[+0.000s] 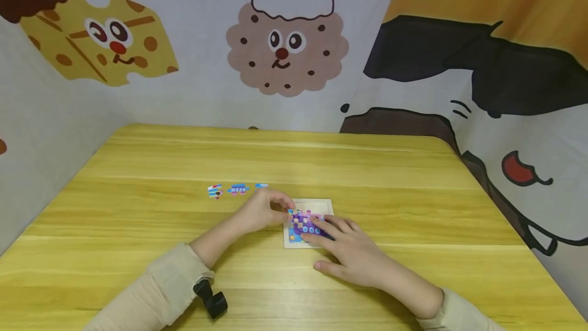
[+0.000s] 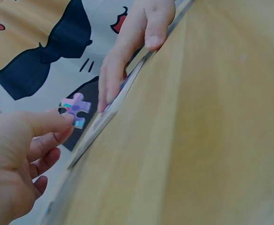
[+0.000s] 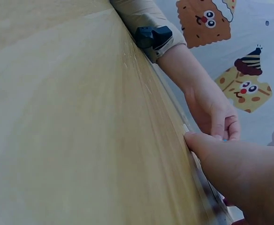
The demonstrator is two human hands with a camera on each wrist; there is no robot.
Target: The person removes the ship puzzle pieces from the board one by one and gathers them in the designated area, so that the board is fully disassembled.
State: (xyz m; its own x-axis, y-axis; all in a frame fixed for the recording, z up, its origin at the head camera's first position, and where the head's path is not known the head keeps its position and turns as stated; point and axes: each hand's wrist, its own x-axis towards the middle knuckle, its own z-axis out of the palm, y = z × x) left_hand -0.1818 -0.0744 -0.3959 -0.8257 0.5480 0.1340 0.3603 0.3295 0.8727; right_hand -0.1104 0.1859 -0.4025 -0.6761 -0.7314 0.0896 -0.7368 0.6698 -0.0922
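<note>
My left hand (image 1: 263,210) pinches a small pink, purple and blue jigsaw piece (image 2: 76,109) between thumb and forefinger, with the other fingers loosely bent. It hovers at the upper left of a partly filled jigsaw puzzle (image 1: 298,229) in a pale square tray (image 1: 287,245). My right hand (image 1: 353,252) lies over the right side of the puzzle, its outstretched fingers resting on the joined pieces and its thumb apart near the tabletop. Part of the puzzle is hidden under those fingers. The upper strip of the tray shows its bare pale base.
Loose puzzle pieces lie left of the tray: a striped one (image 1: 214,191), a blue and purple one (image 1: 238,189), and a blue one (image 1: 261,185) just behind the left hand. All rest on the wooden table (image 1: 184,157). A cartoon-printed cloth (image 1: 193,101) hangs behind it.
</note>
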